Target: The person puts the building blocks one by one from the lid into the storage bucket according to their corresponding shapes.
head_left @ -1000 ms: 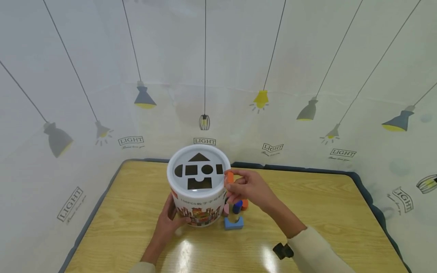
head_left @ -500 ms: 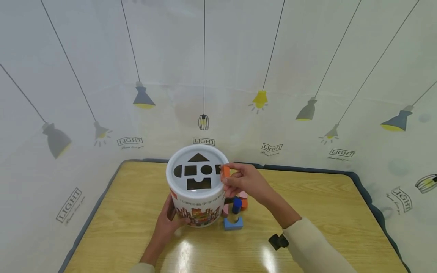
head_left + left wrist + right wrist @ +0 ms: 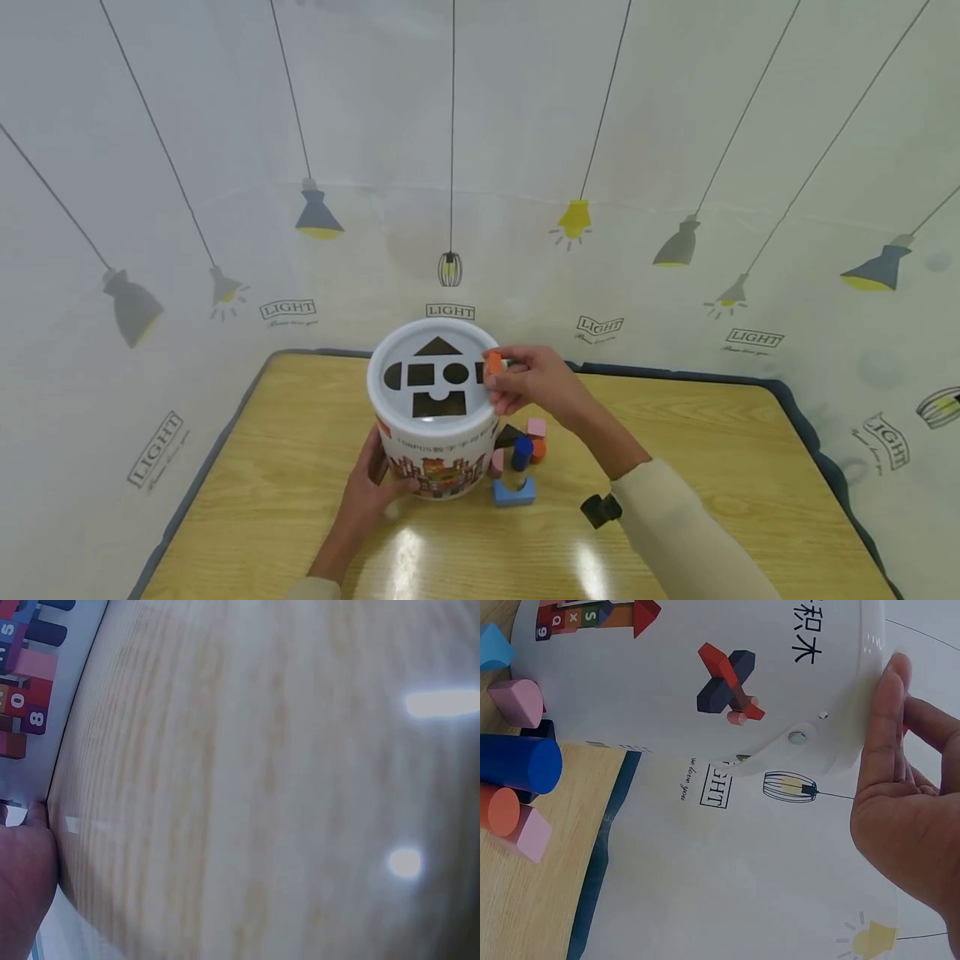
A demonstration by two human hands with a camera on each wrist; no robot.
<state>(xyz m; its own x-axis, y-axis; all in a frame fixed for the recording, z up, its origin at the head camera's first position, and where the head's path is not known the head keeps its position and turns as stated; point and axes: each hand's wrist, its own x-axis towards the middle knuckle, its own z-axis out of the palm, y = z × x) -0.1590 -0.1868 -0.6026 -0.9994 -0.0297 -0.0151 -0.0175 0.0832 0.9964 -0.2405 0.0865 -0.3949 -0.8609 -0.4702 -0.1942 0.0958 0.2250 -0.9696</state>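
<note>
A white block bucket [image 3: 438, 467] stands upright on the table; dark shaped holes pierce its white lid [image 3: 397, 404]. My left hand [image 3: 367, 492] holds the bucket's lower left side, thumb across the printed front. At the lid's right edge, beside the small rectangular hole, my right hand [image 3: 543, 385] pinches an orange block [image 3: 492, 365] between thumb and fingers. That block is mostly hidden by the fingers [image 3: 885, 735] in the right wrist view. Right of the bucket lie a blue cylinder [image 3: 522, 454], a light blue arch block [image 3: 514, 492] and an orange cylinder [image 3: 538, 451].
A pink cube [image 3: 536, 427], a pink rounded block [image 3: 497, 462] and a dark triangular block [image 3: 510, 436] also lie close to the bucket's right side. The wooden table [image 3: 675, 467] ends at a dark-edged, lamp-printed curtain [image 3: 510, 275] behind the bucket.
My right hand has carried the orange block up and leftward, from beside the rim to over the lid's right edge. The left hand and bucket have kept their place.
</note>
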